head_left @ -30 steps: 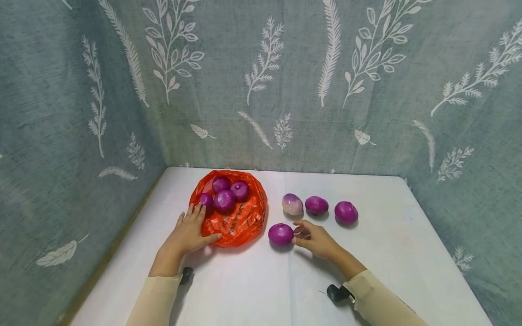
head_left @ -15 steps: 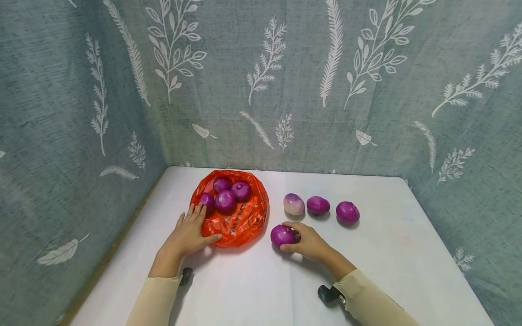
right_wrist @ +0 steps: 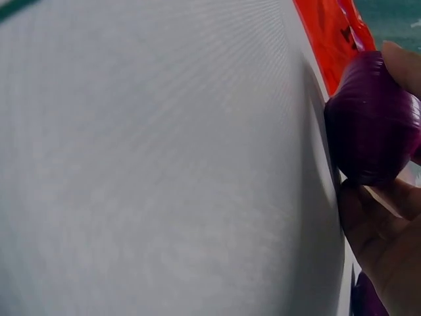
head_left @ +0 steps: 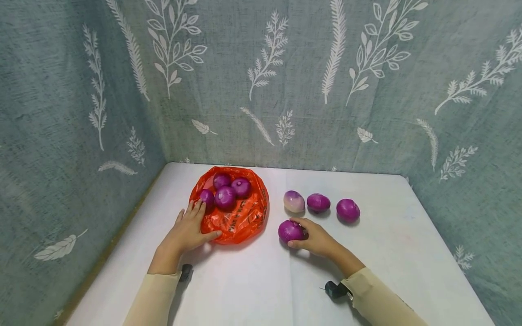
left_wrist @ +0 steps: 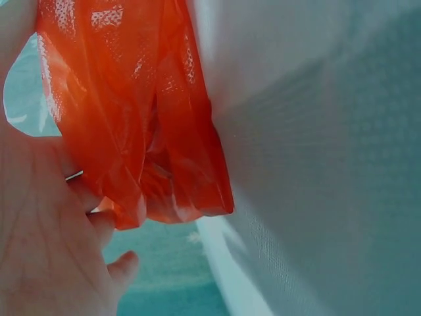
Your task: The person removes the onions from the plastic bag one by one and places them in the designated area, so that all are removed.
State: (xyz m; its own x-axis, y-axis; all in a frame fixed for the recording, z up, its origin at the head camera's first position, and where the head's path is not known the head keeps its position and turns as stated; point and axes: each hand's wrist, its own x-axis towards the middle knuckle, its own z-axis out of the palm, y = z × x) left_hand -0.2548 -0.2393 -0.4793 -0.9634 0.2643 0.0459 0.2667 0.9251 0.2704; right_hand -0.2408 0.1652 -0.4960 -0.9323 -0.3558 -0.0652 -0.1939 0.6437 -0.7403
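Note:
My right hand (head_left: 316,237) grips a red onion (head_left: 291,231) by its right side, thumb in front and fingers behind. Close to the table in the right wrist view, that onion (right_wrist: 371,122) shows between thumb and fingers. At the left, my left hand (head_left: 188,232) rests with spread fingers on the near left edge of a round orange-red plastic bag (head_left: 250,219). Its fingertips reach a red onion (head_left: 206,199) in the bag. Several onions sit in the bag, one of them an onion (head_left: 225,198) near its middle. In the left wrist view, the bag (left_wrist: 125,99) partly hides the fingers.
Behind my right hand, a pale purple-and-white onion (head_left: 294,202), a red onion (head_left: 318,203) and another red onion (head_left: 348,210) lie in a row. They are on a white table (head_left: 244,290). A patterned grey-green cloth (head_left: 228,68) hangs around the back and sides.
My right hand has closed its fingers round the onion, which has shifted slightly right and turned. My left hand stays on the bag's edge.

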